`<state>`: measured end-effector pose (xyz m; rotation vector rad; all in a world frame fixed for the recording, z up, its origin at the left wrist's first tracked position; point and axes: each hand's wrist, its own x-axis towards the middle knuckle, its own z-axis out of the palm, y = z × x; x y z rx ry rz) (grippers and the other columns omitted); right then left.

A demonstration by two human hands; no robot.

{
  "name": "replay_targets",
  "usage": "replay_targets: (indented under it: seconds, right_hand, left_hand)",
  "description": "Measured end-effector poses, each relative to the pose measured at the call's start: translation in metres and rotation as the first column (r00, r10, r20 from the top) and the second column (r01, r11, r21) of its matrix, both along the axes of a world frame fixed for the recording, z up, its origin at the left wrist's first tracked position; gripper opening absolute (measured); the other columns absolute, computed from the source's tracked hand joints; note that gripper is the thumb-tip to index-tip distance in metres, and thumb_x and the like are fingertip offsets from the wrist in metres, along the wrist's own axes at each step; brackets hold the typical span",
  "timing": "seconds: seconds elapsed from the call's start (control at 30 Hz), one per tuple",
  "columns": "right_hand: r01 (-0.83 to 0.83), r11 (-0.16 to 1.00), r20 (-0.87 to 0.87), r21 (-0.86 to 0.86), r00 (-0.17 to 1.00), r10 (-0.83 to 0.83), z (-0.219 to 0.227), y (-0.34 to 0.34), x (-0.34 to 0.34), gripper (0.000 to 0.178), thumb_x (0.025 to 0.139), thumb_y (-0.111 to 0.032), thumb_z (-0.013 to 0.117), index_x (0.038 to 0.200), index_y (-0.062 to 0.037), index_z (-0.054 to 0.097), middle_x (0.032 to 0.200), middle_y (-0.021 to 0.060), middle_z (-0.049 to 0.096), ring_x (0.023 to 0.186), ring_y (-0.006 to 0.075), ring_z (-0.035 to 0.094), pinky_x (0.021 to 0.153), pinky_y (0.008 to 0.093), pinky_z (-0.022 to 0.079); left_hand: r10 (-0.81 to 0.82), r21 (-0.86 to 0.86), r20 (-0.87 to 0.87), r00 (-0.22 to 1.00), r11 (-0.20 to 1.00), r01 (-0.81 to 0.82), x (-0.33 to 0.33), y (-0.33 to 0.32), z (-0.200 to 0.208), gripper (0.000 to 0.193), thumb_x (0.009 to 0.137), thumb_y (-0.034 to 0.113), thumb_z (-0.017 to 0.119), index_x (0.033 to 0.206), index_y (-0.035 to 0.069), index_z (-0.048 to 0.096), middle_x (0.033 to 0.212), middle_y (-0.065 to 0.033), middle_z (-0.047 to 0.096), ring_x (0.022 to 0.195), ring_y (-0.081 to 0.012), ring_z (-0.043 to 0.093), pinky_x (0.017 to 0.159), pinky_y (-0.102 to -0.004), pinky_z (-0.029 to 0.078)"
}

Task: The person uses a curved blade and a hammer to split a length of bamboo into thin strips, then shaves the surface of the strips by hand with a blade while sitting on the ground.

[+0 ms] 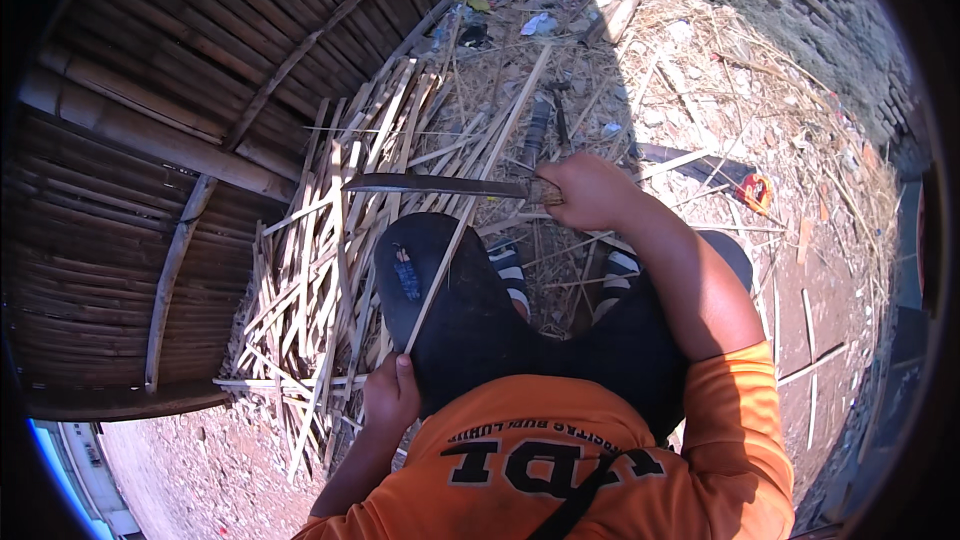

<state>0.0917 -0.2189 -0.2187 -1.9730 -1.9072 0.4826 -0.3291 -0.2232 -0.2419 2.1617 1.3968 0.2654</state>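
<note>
My left hand [390,392] is closed round the near end of a long, thin bamboo strip [437,285]. The strip slants up and away over my left knee, passing beneath the blade. In my right hand [590,190] is a large knife [430,184], gripped by its wooden handle. Its long dark blade points left and lies across the strip in this view; whether the two touch, I cannot tell. Beyond my left knee and along its left side lies a loose pile of bamboo strips [300,290].
A slatted bamboo wall [150,200] rises on the left. A brick wall [830,20] bounds the far right. Straw and litter [540,23] cover the ground ahead. Past my right hand lie a dark plank [690,162] and a red-orange packet [757,193].
</note>
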Motion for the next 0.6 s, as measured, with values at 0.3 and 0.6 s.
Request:
replay_targets:
  seconds: [0.3, 0.6]
  right_hand:
    - [-0.104, 0.988, -0.193, -0.110, 0.978, 0.082, -0.003, 0.002, 0.018, 0.026, 0.076, -0.023, 0.074, 0.097, -0.0081, 0.069, 0.085, 0.0177, 0.072, 0.089, 0.0409, 0.070, 0.077, 0.0508, 0.054]
    - [-0.204, 0.975, 0.146, -0.092, 0.965, 0.216, 0.013, -0.001, -0.033, 0.026, 0.075, -0.023, 0.072, 0.096, -0.0088, 0.069, 0.086, 0.0194, 0.071, 0.090, 0.0421, 0.069, 0.079, 0.0537, 0.055]
  left_hand:
    - [-0.037, 0.183, -0.087, 0.996, 0.982, 0.052, -0.001, 0.007, -0.022, 0.041, 0.107, 0.036, 0.043, 0.085, 0.003, 0.056, 0.068, -0.0264, 0.060, 0.065, -0.0506, 0.062, 0.058, -0.0586, 0.046]
    - [-0.073, 0.192, -0.053, 0.996, 0.978, 0.081, -0.009, 0.005, -0.024, 0.042, 0.108, 0.036, 0.043, 0.086, 0.003, 0.055, 0.067, -0.0263, 0.060, 0.064, -0.0512, 0.061, 0.056, -0.0588, 0.046]
